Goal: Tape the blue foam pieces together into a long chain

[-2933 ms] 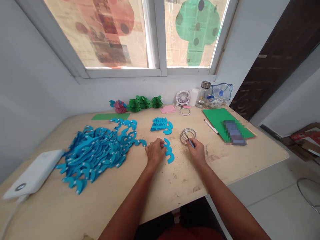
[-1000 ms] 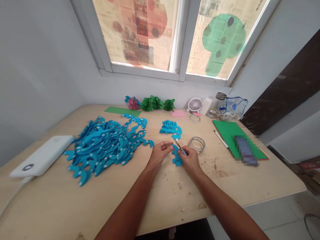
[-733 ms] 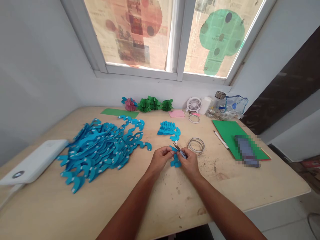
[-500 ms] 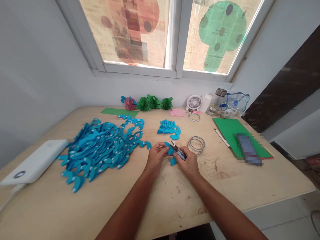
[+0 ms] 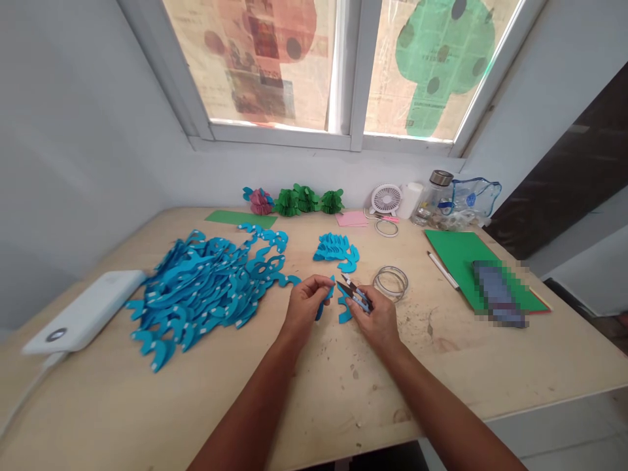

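Observation:
My left hand [image 5: 305, 306] is closed, pinching a small blue paper piece [image 5: 324, 303] between thumb and fingers. In my right hand [image 5: 377, 322] is a pair of thread snips [image 5: 357, 297] with dark blades parted and pointing left towards that piece. Another blue curved paper strip [image 5: 344, 313] shows beside my right thumb; whether the hand holds it or it lies on the table I cannot tell. Just beyond my hands lies a small cluster of blue curved pieces [image 5: 333, 247]. To the left spreads a large heap of blue curved strips [image 5: 206, 281] with white patches.
A white power bank [image 5: 91, 307] with a cable lies at the left. Rolls of tape [image 5: 391, 282] sit right of my hands. Further right are a pen [image 5: 441, 269], green sheets [image 5: 454, 252] and a blurred phone [image 5: 498, 294]. Paper flowers [image 5: 305, 198], a fan [image 5: 386, 198] and a bottle [image 5: 436, 196] line the wall.
My hands have drawn slightly apart. The blue paper that was at the blades is now separate in my left hand, and the snips' blades have parted. The view has shifted a little.

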`<state>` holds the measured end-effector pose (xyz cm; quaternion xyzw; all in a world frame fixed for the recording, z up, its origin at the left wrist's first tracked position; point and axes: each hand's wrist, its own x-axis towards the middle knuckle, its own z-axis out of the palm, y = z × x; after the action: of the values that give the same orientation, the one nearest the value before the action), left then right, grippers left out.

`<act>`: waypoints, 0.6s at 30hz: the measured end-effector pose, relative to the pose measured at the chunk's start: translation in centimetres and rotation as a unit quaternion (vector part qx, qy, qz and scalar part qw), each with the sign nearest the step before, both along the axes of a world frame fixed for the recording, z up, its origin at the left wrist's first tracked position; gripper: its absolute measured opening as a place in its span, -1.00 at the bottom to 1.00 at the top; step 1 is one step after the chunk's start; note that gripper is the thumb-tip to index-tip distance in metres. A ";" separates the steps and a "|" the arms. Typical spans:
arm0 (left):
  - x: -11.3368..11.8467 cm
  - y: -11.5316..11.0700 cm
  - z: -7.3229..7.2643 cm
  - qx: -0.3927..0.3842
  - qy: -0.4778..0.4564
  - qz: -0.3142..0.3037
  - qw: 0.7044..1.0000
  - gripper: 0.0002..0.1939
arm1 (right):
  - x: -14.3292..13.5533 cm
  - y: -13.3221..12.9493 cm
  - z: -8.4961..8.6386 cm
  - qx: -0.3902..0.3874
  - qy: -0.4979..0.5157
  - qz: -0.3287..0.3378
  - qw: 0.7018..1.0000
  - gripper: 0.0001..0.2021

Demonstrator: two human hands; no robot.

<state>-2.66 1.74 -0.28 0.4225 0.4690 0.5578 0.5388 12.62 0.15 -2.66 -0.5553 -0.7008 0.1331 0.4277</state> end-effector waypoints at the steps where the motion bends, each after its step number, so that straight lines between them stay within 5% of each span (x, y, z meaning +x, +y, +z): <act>1: -0.1 -0.1 0.1 -0.017 0.003 -0.014 1.000 -0.87 | 0.0 0.0 0.0 0.007 -0.007 0.003 1.000 -0.75; 18: -1.1 0.4 -0.4 -0.074 -0.125 -0.119 0.982 -0.77 | 0.1 -0.3 0.1 0.109 -0.118 0.062 0.985 -0.78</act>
<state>-3.71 2.17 -0.63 0.3616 0.3844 0.5019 0.6852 12.72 -0.17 -2.55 -0.4726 -0.7898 0.0152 0.3907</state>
